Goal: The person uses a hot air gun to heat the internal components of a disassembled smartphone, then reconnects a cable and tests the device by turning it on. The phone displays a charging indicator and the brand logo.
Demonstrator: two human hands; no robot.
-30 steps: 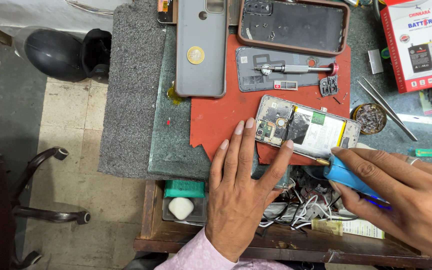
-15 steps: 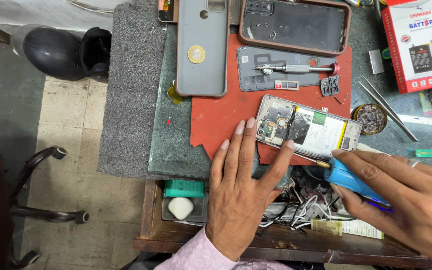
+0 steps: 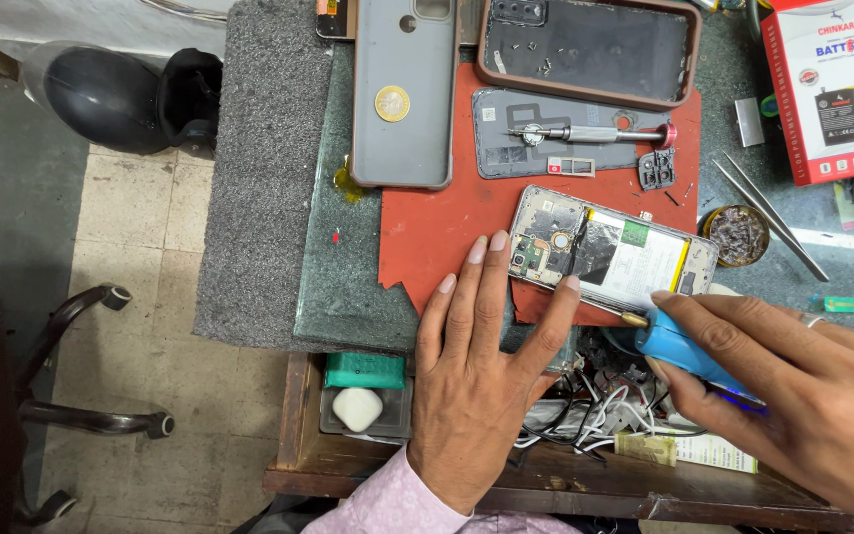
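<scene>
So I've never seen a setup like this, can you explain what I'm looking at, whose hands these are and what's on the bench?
This is one picture from a camera worn on a person's head, looking down at their own two bare hands over a repair bench. The left hand rests flat on a red work mat, its fingertips steadying an opened smartphone whose battery and circuit board show. The right hand grips a blue-handled tool, with its metal tip at the phone's lower edge. Also on the bench: a grey phone back cover with a coin on it, a screwdriver, tweezers and a boxed battery.
</scene>
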